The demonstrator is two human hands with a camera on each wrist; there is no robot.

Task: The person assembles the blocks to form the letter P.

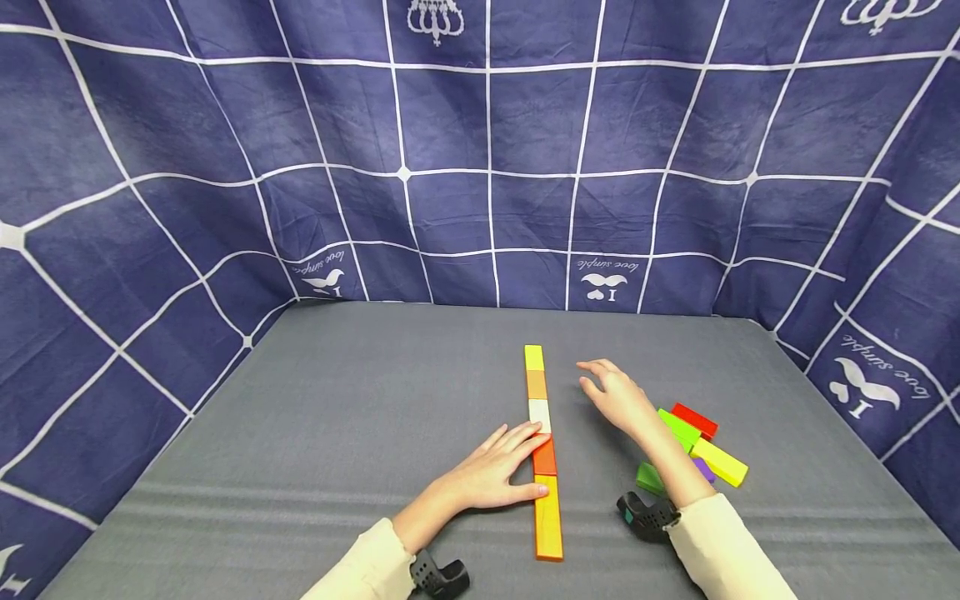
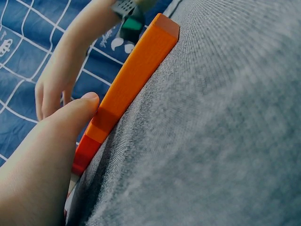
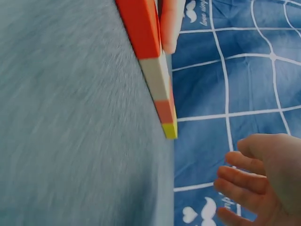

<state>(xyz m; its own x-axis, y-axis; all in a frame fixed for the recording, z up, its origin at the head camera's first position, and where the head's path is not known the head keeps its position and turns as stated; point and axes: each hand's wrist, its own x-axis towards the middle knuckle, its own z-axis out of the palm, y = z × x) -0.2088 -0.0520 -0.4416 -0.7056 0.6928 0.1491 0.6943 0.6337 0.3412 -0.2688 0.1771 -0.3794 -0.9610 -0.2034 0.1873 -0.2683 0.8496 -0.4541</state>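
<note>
Left hand: fingers spread, gripping nothing; on block row, probably steadying it
Right hand: relaxed, holding nothing, just right of row
Row: end to end on grey table
Loose pile: right side, presumably for easy reach

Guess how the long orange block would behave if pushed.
The long orange block seems stiff, its edges straight. Lying flat on grey cloth, it would probably slide, not roll. Pushed forward, it might shove the adjoining red block.
</note>
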